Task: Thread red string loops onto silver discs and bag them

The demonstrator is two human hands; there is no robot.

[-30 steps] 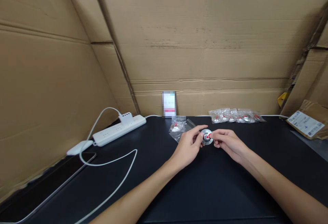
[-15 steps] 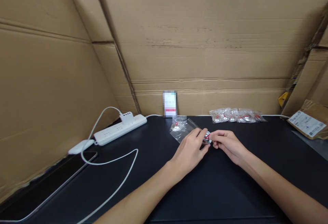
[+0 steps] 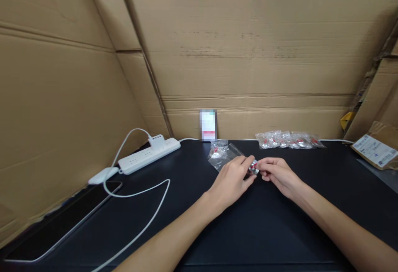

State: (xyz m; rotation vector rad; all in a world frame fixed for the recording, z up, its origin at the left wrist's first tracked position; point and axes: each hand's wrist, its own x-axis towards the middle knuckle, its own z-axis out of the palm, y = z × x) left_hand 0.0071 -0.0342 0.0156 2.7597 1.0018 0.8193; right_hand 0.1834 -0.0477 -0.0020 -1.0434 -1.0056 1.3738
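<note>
A round silvery disc with a red cord on it rests between my hands over the black table. My left hand is closed around the disc's edge, fingers on the far side and thumb on the near side. From the right, my right hand pinches the end of the red cord. Partly under my left fingers lies a clear plastic bag. Just beyond it is a bagged silvery disc with a red part. My left hand hides part of the held disc.
Several bagged discs lie in a row at the back right. A phone leans on the cardboard wall. On the left are a power strip, a white cable and a tablet. A labelled package sits far right.
The camera view has shifted slightly, so everything appears a little further right. My hands keep nearly the same hold on the disc and its red cord.
</note>
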